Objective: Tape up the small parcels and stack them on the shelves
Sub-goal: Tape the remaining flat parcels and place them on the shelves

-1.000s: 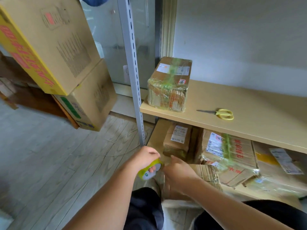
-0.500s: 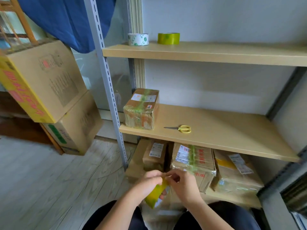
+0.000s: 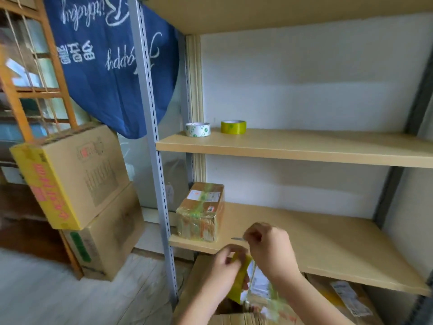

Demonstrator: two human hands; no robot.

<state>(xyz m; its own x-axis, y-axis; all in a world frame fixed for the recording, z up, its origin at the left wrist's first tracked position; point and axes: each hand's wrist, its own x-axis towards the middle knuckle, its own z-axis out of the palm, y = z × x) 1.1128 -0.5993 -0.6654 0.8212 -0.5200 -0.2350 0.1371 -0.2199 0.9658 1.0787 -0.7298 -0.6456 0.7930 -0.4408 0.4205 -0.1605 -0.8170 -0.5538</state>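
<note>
Nearest the camera, at about 6 o'clock, the left hand (image 3: 226,263) grips the yellow-green tape roll (image 3: 239,281) while the right hand (image 3: 269,247), at its 1 o'clock, pinches the free end and draws a clear strip over a parcel (image 3: 260,301) below the shelf edge; this looks like the taping step. Next the strip probably needs pressing down and cutting, and scissors (image 3: 237,239) seem to peek out at the right hand's 9 o'clock. Further off at 11 o'clock, a taped parcel (image 3: 201,212) sits on the middle shelf (image 3: 339,249), with two spare rolls (image 3: 233,127) on the shelf above.
</note>
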